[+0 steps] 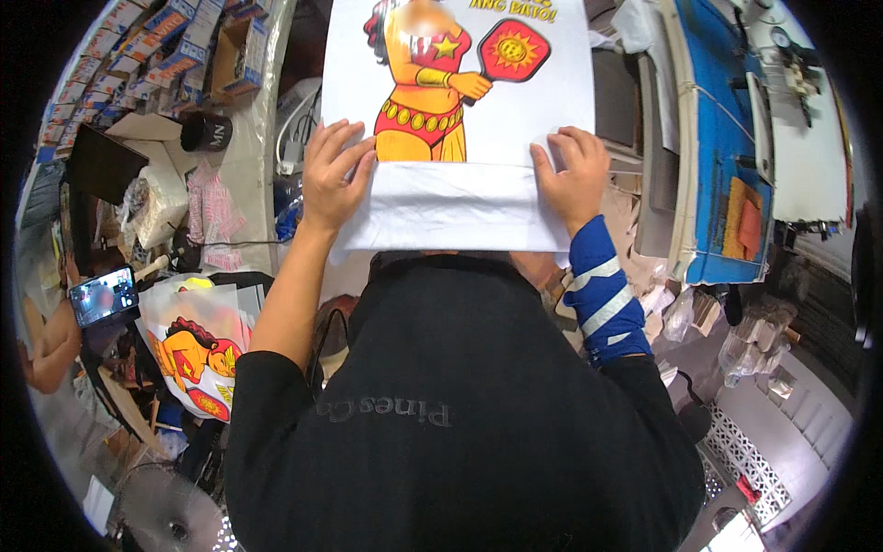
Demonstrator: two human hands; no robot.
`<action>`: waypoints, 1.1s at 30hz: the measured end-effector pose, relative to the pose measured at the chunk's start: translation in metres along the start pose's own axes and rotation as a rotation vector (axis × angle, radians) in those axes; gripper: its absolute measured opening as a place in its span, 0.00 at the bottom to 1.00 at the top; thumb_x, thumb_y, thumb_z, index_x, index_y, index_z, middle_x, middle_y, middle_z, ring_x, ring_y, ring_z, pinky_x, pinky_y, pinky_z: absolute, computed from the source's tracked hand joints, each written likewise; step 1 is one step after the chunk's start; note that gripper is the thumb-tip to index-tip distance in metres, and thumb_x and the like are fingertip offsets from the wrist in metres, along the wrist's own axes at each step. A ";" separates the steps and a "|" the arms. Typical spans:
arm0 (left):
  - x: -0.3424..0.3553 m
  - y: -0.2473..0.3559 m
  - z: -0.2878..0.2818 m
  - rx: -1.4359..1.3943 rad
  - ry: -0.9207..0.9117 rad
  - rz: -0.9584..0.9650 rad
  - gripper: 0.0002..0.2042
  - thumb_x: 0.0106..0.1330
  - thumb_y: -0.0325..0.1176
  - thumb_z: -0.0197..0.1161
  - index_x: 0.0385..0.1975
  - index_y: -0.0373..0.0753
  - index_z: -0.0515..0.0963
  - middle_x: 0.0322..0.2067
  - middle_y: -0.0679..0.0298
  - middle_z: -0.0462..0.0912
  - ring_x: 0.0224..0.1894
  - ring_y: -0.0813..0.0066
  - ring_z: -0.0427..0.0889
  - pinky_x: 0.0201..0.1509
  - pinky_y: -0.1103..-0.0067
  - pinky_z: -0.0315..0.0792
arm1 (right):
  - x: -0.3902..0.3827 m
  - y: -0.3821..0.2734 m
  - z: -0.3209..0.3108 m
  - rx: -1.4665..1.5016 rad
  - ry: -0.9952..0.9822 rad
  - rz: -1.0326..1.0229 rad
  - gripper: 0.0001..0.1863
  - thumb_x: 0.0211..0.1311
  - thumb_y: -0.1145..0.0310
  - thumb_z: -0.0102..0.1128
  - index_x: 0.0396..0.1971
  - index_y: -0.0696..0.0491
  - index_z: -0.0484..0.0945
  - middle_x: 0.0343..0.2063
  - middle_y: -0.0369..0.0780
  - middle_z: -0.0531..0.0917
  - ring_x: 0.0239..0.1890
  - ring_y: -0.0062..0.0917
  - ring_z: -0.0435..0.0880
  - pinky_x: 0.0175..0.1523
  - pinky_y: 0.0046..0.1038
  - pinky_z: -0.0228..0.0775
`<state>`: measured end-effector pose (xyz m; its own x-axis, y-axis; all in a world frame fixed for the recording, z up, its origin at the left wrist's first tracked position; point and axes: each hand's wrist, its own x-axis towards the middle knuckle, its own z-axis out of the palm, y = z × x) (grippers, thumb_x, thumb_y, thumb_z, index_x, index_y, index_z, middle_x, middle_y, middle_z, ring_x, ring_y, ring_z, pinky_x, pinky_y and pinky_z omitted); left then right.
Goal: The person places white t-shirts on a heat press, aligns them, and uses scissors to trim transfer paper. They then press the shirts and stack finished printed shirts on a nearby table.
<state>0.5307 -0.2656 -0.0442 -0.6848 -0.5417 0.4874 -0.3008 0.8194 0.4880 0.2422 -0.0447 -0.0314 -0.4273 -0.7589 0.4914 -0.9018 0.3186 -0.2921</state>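
A white cloth [441,207], printed with a cartoon figure holding a red paddle, lies flat in front of me. The print stops at a straight crosswise edge, and the plain part nearer my body has soft wrinkles. My left hand [338,175] rests on the cloth's left side, fingers spread and slightly bent, thumb near that edge. On the right side, my right hand [572,175] lies on the cloth in much the same way, thumb apart from the fingers. A blue wrap with white stripes [605,294] covers my right forearm.
At left stand stacked boxes [175,46], a black cup [204,132], plastic-wrapped goods [161,207] and a lit phone [104,296]. Another person's arm [55,340] shows there. Lower left are similar prints [198,354] and a fan [175,515]. A blue-topped table [722,156] stands at right.
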 end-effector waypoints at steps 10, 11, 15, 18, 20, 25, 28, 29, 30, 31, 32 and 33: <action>0.001 -0.003 0.002 0.019 -0.022 -0.026 0.10 0.56 0.28 0.73 0.39 0.42 0.89 0.49 0.62 0.86 0.57 0.59 0.80 0.68 0.60 0.67 | -0.002 0.006 0.005 0.024 -0.036 -0.004 0.14 0.52 0.59 0.77 0.34 0.50 0.84 0.44 0.39 0.83 0.50 0.36 0.78 0.56 0.39 0.66; 0.000 -0.001 0.001 0.019 -0.055 -0.052 0.12 0.57 0.27 0.73 0.42 0.42 0.89 0.51 0.60 0.86 0.60 0.60 0.79 0.70 0.61 0.65 | -0.004 0.006 0.005 0.025 -0.043 0.003 0.14 0.52 0.59 0.77 0.34 0.50 0.84 0.44 0.39 0.83 0.50 0.36 0.78 0.56 0.39 0.66; 0.000 -0.005 0.002 0.015 -0.038 -0.025 0.11 0.57 0.27 0.73 0.41 0.42 0.89 0.51 0.61 0.85 0.60 0.59 0.79 0.70 0.60 0.65 | -0.002 0.006 0.005 0.021 -0.032 0.006 0.14 0.52 0.59 0.77 0.34 0.50 0.84 0.44 0.39 0.83 0.50 0.36 0.78 0.55 0.40 0.66; 0.000 -0.002 0.002 0.014 -0.037 -0.018 0.10 0.56 0.28 0.73 0.39 0.42 0.89 0.49 0.62 0.86 0.58 0.59 0.80 0.69 0.60 0.66 | -0.004 0.004 0.001 0.020 -0.088 0.057 0.15 0.53 0.59 0.77 0.35 0.51 0.84 0.45 0.40 0.83 0.52 0.38 0.78 0.57 0.41 0.67; 0.002 -0.003 0.004 0.016 -0.025 0.003 0.10 0.56 0.28 0.73 0.39 0.42 0.89 0.49 0.61 0.85 0.58 0.59 0.79 0.69 0.60 0.65 | 0.009 0.004 -0.015 -0.017 -0.060 0.102 0.16 0.53 0.59 0.76 0.37 0.51 0.84 0.46 0.41 0.83 0.54 0.40 0.77 0.58 0.42 0.68; -0.004 0.003 -0.004 0.023 0.001 -0.023 0.10 0.56 0.28 0.72 0.38 0.41 0.88 0.49 0.60 0.85 0.59 0.58 0.79 0.70 0.59 0.65 | 0.038 0.084 -0.189 -0.578 0.373 0.009 0.13 0.59 0.61 0.73 0.37 0.55 0.85 0.42 0.46 0.85 0.49 0.42 0.82 0.57 0.42 0.72; -0.004 0.004 -0.004 0.016 0.021 -0.008 0.09 0.57 0.28 0.71 0.38 0.41 0.88 0.49 0.60 0.85 0.58 0.58 0.79 0.70 0.58 0.65 | 0.013 0.172 -0.289 -0.839 0.725 0.269 0.17 0.70 0.57 0.62 0.37 0.58 0.85 0.39 0.49 0.86 0.46 0.45 0.82 0.52 0.42 0.74; -0.004 0.005 -0.006 0.020 0.030 -0.001 0.09 0.57 0.28 0.71 0.38 0.41 0.88 0.49 0.60 0.85 0.58 0.58 0.79 0.70 0.58 0.65 | 0.002 0.206 -0.307 -0.650 0.505 0.472 0.27 0.74 0.48 0.52 0.40 0.60 0.84 0.45 0.51 0.85 0.48 0.49 0.81 0.55 0.44 0.71; -0.001 0.005 -0.003 0.002 0.034 0.008 0.09 0.57 0.28 0.71 0.38 0.41 0.88 0.49 0.60 0.85 0.58 0.58 0.79 0.70 0.58 0.65 | -0.009 0.234 -0.318 -0.720 0.398 0.447 0.30 0.75 0.46 0.49 0.40 0.61 0.84 0.46 0.51 0.85 0.49 0.50 0.81 0.57 0.45 0.70; 0.004 0.004 0.001 -0.020 0.023 0.015 0.09 0.57 0.29 0.71 0.37 0.42 0.88 0.48 0.60 0.85 0.57 0.58 0.79 0.70 0.58 0.65 | -0.023 0.258 -0.323 -0.792 0.286 0.425 0.32 0.75 0.43 0.46 0.40 0.61 0.85 0.47 0.51 0.85 0.49 0.51 0.80 0.59 0.45 0.69; 0.006 0.004 0.005 -0.027 0.026 0.023 0.09 0.57 0.29 0.71 0.37 0.42 0.88 0.48 0.60 0.85 0.57 0.58 0.79 0.70 0.58 0.66 | -0.028 0.272 -0.324 -0.847 0.170 0.403 0.35 0.76 0.41 0.43 0.40 0.62 0.85 0.48 0.51 0.85 0.50 0.52 0.80 0.61 0.46 0.67; 0.006 0.002 0.008 -0.022 0.025 0.027 0.09 0.57 0.29 0.71 0.37 0.42 0.88 0.48 0.60 0.85 0.57 0.58 0.79 0.70 0.58 0.66 | -0.023 0.266 -0.319 -0.827 0.108 0.545 0.36 0.75 0.40 0.41 0.40 0.61 0.85 0.48 0.51 0.85 0.51 0.52 0.80 0.62 0.47 0.66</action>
<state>0.5209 -0.2654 -0.0458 -0.6752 -0.5244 0.5187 -0.2674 0.8294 0.4905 -0.0082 0.2388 0.1409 -0.7632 -0.3486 0.5441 -0.3247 0.9349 0.1435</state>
